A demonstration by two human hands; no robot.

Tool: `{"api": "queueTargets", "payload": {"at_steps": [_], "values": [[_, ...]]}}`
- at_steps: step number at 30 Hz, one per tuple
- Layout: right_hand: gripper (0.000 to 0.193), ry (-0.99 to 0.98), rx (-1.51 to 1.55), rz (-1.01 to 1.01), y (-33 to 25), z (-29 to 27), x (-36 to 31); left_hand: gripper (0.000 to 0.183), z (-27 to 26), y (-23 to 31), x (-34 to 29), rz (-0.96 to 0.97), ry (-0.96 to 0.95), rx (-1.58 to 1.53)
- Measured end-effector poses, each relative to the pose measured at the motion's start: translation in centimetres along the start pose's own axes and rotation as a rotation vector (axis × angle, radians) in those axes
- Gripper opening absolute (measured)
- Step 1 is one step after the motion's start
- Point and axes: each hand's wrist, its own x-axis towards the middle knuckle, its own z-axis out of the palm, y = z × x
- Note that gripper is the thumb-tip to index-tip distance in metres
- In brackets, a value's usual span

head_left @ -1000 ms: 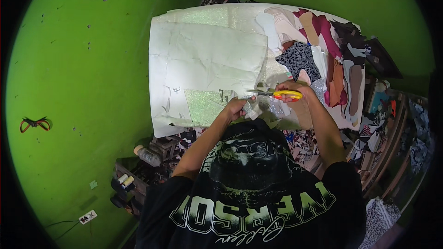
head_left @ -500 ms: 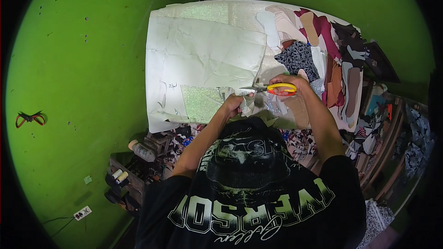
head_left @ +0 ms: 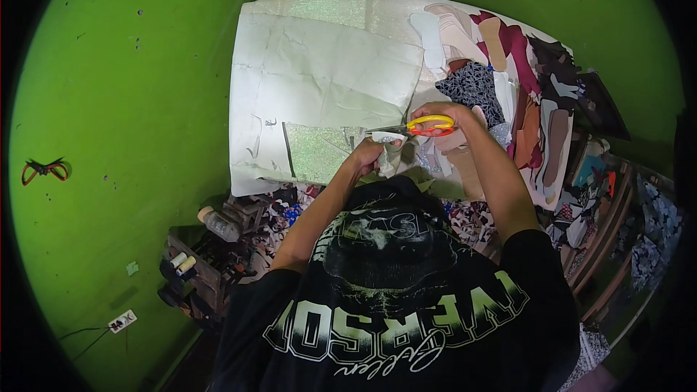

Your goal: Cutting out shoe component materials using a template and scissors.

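Observation:
My right hand [head_left: 438, 114] is closed round the yellow and orange handles of a pair of scissors [head_left: 428, 125]. Their blades point left, over the near edge of a large pale creased sheet [head_left: 327, 65]. Just below the blades my left hand [head_left: 369, 154] grips a crumpled strip of whitish material [head_left: 390, 158]. Whether the strip still joins the sheet I cannot tell. Left of my left hand lies a glittery pale green sheet [head_left: 317, 151]. Beyond my right hand is a black and grey patterned piece [head_left: 470, 91].
The white table [head_left: 245, 94] carries several cut shapes at right, among them a tan sole-shaped piece [head_left: 493, 42] and maroon pieces [head_left: 517, 51]. Scraps [head_left: 290, 210] lie below its near edge. A wooden stand with thread spools [head_left: 184, 264] and a clear jar [head_left: 219, 223] are at lower left.
The scissors and my right hand have moved a little left and away from me. My left hand still grips the strip, and a whitish flap now shows above its fingers.

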Motion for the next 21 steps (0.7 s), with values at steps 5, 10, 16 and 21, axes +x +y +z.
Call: {"api": "queueTargets", "payload": {"at_steps": [5, 10, 16, 21], "values": [[0.017, 0.021, 0.028, -0.004, 0.2, -0.1, -0.6, 0.037, -1.4, -0.6, 0.4, 0.020, -0.017, 0.096], [0.022, 0.172, -0.060, -0.064, 0.9, 1.0, -4.3, 0.035, -1.0, 1.6, -2.7, -0.009, 0.046, 0.380], [0.045, 1.159, -0.860, -0.358, 4.7, 5.4, -1.5, 0.041, -2.2, 3.6, -4.2, -0.066, -0.034, 0.441], [0.056, 1.407, -0.853, -0.235, 6.2, 9.1, 1.6, 0.037, -1.9, 5.7, -7.6, -0.136, -0.127, 0.286]]}}
